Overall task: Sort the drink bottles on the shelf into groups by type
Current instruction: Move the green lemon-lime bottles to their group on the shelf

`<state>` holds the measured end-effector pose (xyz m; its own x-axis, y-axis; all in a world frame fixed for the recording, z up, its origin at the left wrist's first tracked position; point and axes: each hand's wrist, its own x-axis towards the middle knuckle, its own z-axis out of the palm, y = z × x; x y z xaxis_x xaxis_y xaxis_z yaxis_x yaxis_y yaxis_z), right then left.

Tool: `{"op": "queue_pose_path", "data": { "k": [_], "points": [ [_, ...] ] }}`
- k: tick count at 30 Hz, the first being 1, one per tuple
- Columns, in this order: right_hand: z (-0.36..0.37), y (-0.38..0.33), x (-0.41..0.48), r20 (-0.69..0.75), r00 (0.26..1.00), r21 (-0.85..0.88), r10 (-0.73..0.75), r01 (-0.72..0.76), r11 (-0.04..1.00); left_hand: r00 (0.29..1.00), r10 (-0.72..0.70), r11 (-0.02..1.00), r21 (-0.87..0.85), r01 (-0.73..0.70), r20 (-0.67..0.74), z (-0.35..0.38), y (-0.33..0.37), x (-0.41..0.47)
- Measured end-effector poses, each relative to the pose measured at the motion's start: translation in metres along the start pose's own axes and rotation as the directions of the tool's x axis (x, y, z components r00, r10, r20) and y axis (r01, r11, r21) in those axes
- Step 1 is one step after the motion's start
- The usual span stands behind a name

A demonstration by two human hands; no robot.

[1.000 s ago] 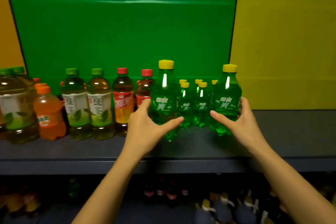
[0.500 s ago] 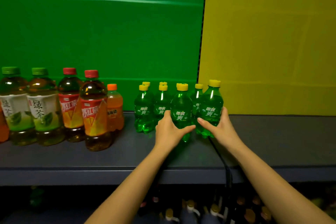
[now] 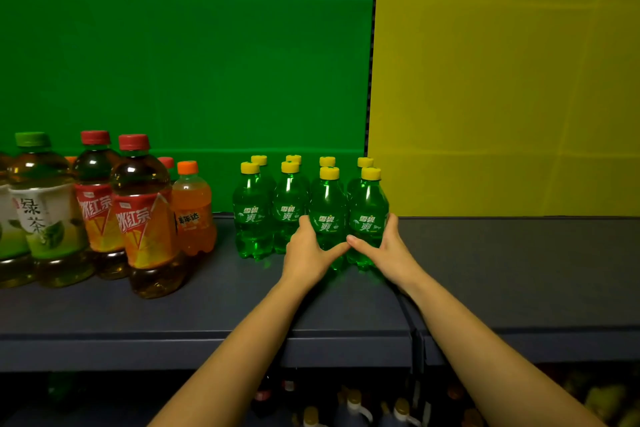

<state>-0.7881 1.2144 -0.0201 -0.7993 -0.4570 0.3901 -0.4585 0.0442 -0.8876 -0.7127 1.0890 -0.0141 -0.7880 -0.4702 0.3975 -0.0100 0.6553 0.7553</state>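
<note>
The left hand point(image 3: 306, 251) and right hand point(image 3: 389, 250) half-hide two green bottles point(image 3: 328, 204).

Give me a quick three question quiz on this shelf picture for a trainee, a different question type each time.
1. True or false: the left hand and the right hand grip one and the same bottle.
2. The caps on the green soda bottles are: A red, B yellow, C orange.
3. Fill in: the bottle standing nearest the green group, on its left, has an ______ cap.

Key
1. False: each hand grips its own bottle. The two are neighbours in the front row of the green soda bottles.
2. B.
3. orange: it is the orange soda bottle.
</note>
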Motion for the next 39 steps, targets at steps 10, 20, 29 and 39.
{"op": "queue_pose_path", "data": {
  "k": [10, 20, 29, 39],
  "points": [
    [-0.004, 0.01, 0.002, -0.084, 0.996, -0.05, -0.012, 0.008, 0.999, 0.99, 0.047, 0.979, 0.201, -0.02, -0.132, -0.005, -0.002, -0.013],
    [-0.004, 0.016, 0.009, -0.14, 0.989, -0.156, -0.038, 0.015, 0.988, 0.993, 0.032, 0.91, 0.415, 0.017, -0.111, 0.0, 0.006, -0.002],
    [0.0, 0.02, 0.015, -0.153, 0.987, -0.217, -0.053, 0.019, 0.976, 0.993, 0.03, 0.896, 0.444, 0.023, -0.111, -0.001, 0.006, -0.001],
    [-0.004, 0.015, 0.007, -0.23, 0.969, -0.272, -0.089, 0.023, 0.962, 0.996, 0.022, 0.918, 0.396, 0.015, -0.088, -0.006, 0.006, -0.007]
  ]
}}
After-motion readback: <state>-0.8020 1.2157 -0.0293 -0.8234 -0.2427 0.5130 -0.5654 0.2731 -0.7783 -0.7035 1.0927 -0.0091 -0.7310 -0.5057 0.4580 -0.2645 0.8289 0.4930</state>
